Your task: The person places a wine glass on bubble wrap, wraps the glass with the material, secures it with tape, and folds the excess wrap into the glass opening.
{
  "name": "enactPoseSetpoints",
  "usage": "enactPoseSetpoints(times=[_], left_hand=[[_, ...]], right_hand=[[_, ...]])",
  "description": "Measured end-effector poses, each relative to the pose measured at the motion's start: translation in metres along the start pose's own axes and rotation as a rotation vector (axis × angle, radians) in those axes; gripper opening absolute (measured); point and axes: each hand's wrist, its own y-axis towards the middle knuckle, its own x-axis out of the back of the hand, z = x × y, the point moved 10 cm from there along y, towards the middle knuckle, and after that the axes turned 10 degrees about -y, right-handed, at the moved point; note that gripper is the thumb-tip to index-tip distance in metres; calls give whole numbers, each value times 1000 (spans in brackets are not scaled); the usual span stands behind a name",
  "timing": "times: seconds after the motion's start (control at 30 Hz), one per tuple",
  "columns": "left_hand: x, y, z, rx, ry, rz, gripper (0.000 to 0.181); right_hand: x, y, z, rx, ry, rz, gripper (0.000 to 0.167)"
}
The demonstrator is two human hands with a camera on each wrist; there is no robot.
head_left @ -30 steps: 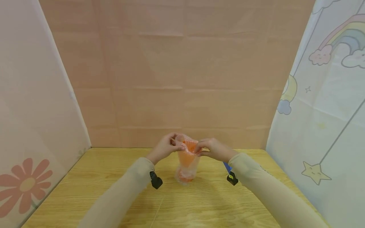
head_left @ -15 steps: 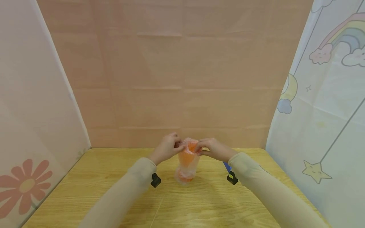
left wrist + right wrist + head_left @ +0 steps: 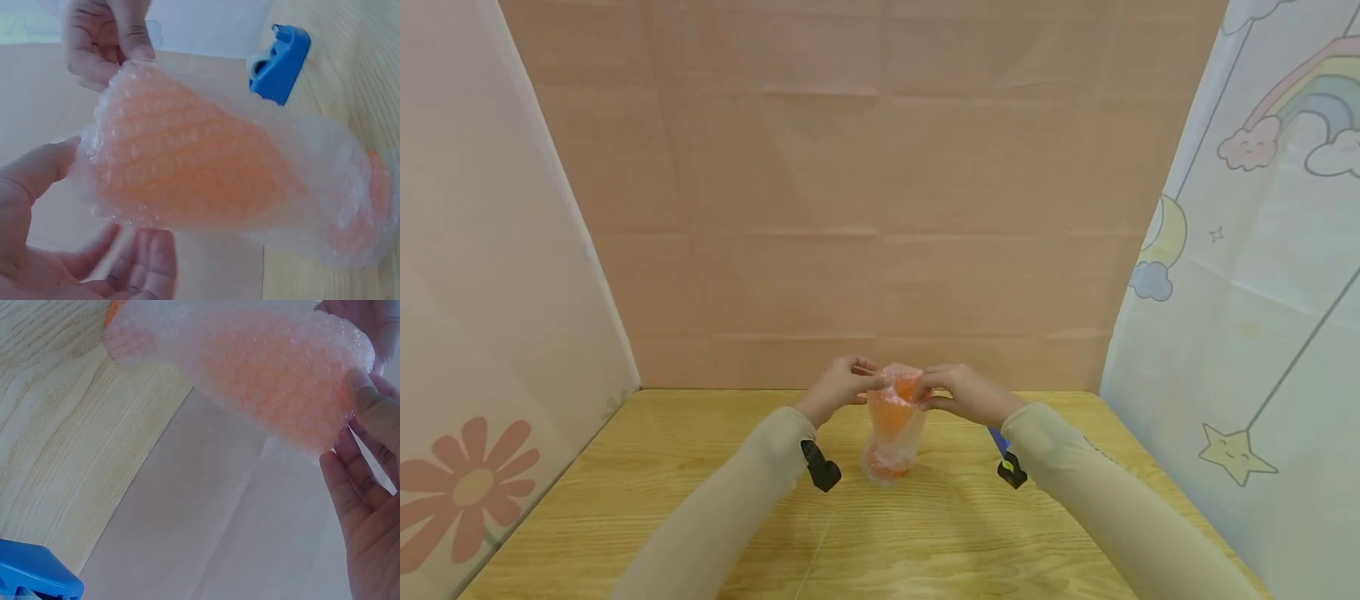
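Note:
An orange goblet-shaped thing (image 3: 891,417) stands upright on the table, wrapped in clear bubble wrap (image 3: 187,150). Its flared upper part narrows to a stem over a round foot. My left hand (image 3: 842,387) is at the left of the top; in the left wrist view its thumb touches the wrap's upper edge while the other fingers are loosely extended beside it. At the right of the top, my right hand (image 3: 962,392) pinches the bubble wrap between thumb and fingers (image 3: 340,487). The wrap partly blurs the orange thing.
A blue tape dispenser (image 3: 281,65) with a roll of tape stands on the wooden table (image 3: 625,483) to the right, mostly behind the right forearm in the head view. A plain backdrop (image 3: 880,208) rises behind the table, with printed cloths at both sides.
The left hand has shifted at the wrap's top edge, and its grip has loosened. The upright left flap of wrap has folded inward. The right hand holds the same place.

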Motion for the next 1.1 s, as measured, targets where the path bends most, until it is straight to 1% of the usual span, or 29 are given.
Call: enactPoseSetpoints(times=[0.07,0.13,0.17,0.23,0.3,0.37,0.43,0.47,0.53,0.67,0.77,0.87,1.0,1.1], left_hand=[[-1,0,6,62,-29,1,40],[-3,1,8,94,-27,4,35],[-3,1,8,98,-16,1,31],[-5,2,6,94,6,-11,21],[-6,3,4,85,50,-33,15],[-7,5,2,71,98,-57,18],[-8,6,0,60,150,-79,25],[-8,6,-1,58,170,-93,25],[-8,7,-1,57,188,-111,27],[-8,7,-3,55,199,-135,24],[-7,7,-4,42,203,-135,24],[-7,8,-3,30,219,-119,22],[-4,8,-3,39,231,-99,20],[0,9,-10,28,236,-115,28]], right_hand=[[0,0,0,-2,0,0,15],[0,-1,-1,-4,2,-1,14],[1,-1,-1,-3,3,-3,14],[1,-1,-1,0,1,-7,14],[1,0,0,7,3,-11,13],[1,0,0,12,3,-13,13],[1,1,1,12,7,-12,13],[1,1,1,10,7,-11,13],[1,1,1,5,4,-9,13],[1,1,2,10,-4,-13,13],[2,2,3,29,-11,-26,13],[2,2,3,39,-11,-38,13],[-1,2,-1,10,-19,-22,12],[-3,1,-2,-9,-21,-3,12]])
